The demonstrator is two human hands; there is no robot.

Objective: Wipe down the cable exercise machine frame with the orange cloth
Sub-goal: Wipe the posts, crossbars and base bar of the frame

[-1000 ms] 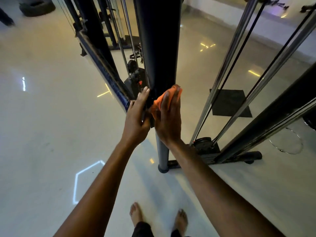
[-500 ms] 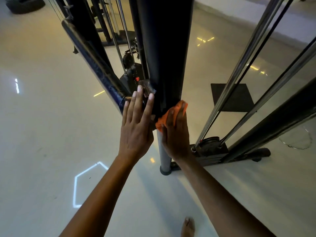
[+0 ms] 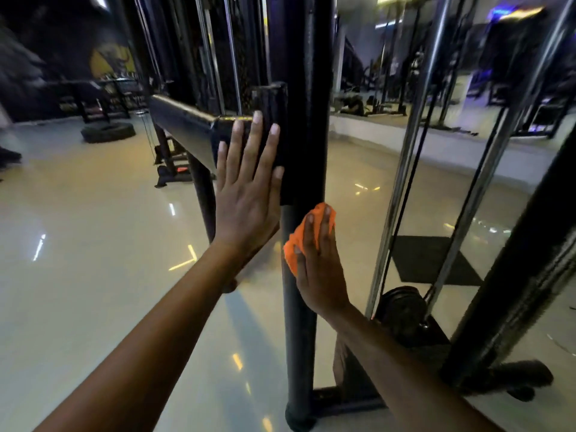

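upright post: we find the black upright post point(image 3: 299, 322) of the cable machine frame running top to bottom through the centre, its foot on the floor at 6 o'clock.
orange cloth: the orange cloth point(image 3: 294, 249) lies against the post just below the collar's lower edge, bunched under the fingers, showing at their tips and beside the thumb.
right hand: the right hand point(image 3: 321, 269) presses the cloth flat to the post with straight fingers laid together; we see no curl round the cloth.
left hand: the left hand point(image 3: 249, 194) lies flat, fingers straight and slightly spread, on the collar point(image 3: 271, 101) where the crossbar point(image 3: 184, 126) meets the post; it holds nothing.
crossbar edge: the crossbar runs off toward 10 o'clock with a bright upper edge; its end touches the collar.
guide rods: chrome guide rods point(image 3: 405, 182) and a dark cable stand at 3 o'clock of the post, apart from the right hand.
slanted strut: a thick black strut point(image 3: 514, 291) leans at 4 o'clock, down to the base point(image 3: 389, 397).
open room: we note bare glossy floor point(image 3: 93, 275) from 7 to 10 o'clock; a tyre point(image 3: 107, 132) lies well away at 10 o'clock and a dark mat point(image 3: 430, 260) beyond the rods at 3 o'clock.
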